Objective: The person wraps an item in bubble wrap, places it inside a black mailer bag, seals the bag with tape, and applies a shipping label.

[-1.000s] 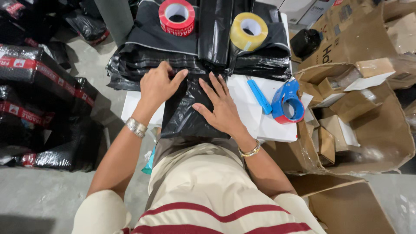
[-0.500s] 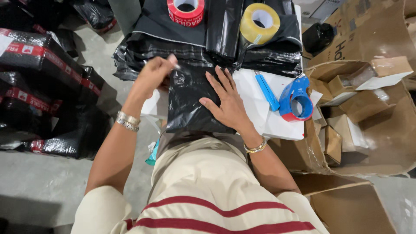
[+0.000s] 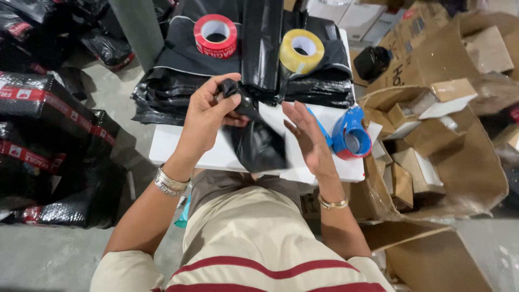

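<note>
Two tape rolls [image 3: 216, 33] behind on bag stack [image 3: 178, 81], tape dispenser [image 3: 352, 135] right on table [image 3: 173, 148]

The black poly bag [image 3: 254, 140] is thin glossy plastic, all crinkly. The stacked black bags [image 3: 216, 81] have the same sheen. The table [image 3: 173, 146] looks smooth matt white. The yellow tape roll [image 3: 301, 51] is shiny, the cardboard boxes [image 3: 459, 140] rough matt brown, and the wrist bangles [image 3: 168, 181] are metal.

Two hands are in view, the left hand [image 3: 208, 111] and the right hand [image 3: 304, 135]. One black bag [image 3: 254, 140] hangs between them. At the far edge of the white table [image 3: 167, 148] lie two tape rolls, one red roll [image 3: 215, 35] and one yellow roll [image 3: 301, 51]. One blue tape dispenser [image 3: 351, 135] sits at the right edge.
</note>
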